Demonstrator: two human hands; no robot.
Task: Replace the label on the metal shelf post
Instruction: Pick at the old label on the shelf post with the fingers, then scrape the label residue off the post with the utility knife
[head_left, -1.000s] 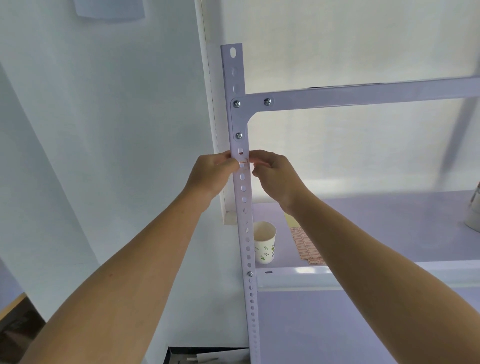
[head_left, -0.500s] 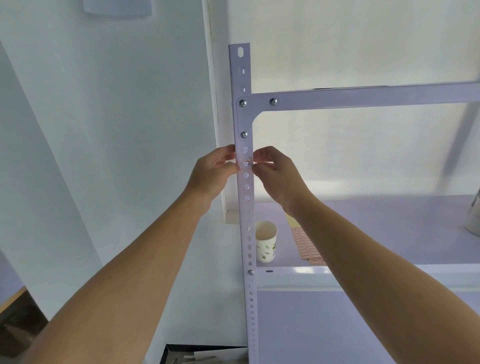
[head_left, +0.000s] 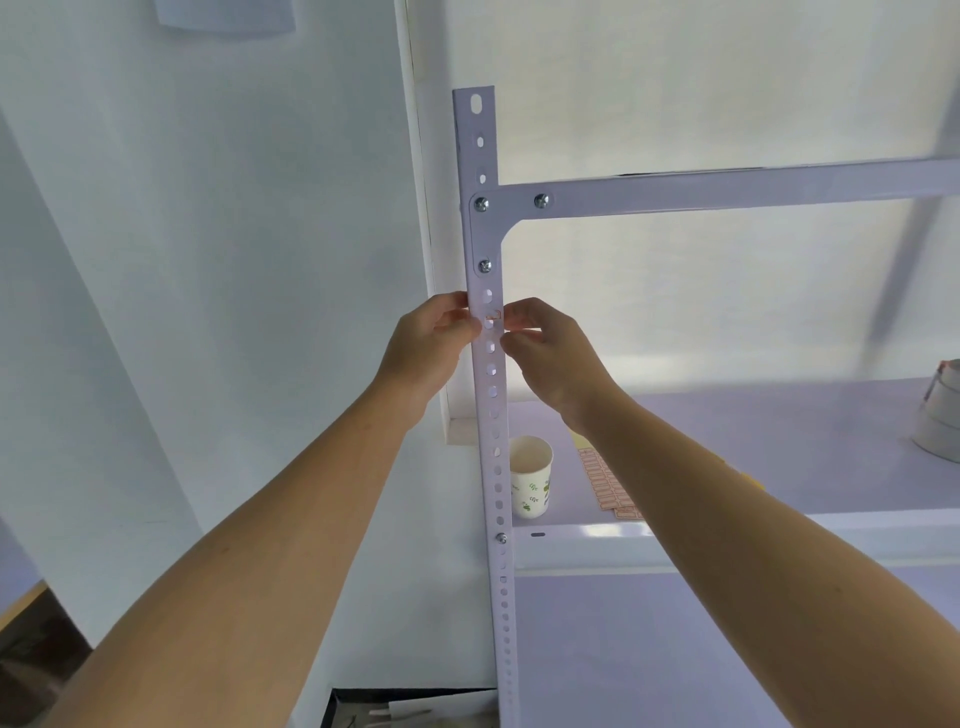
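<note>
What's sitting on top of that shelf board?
A paper cup, a sheet of orange labels and white rolls at the far right. The right forearm covers much of the sheet and something yellow.

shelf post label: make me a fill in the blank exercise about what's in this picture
1. The left hand grips the metal shelf post from its ____ side.
2. The small label sits on the post ____ the bolted corner bracket.
3. On the shelf, the paper cup stands ____.
4. The sheet of labels lies to the cup's ____ in the picture.
Missing words: left; below; upright; right.
</note>
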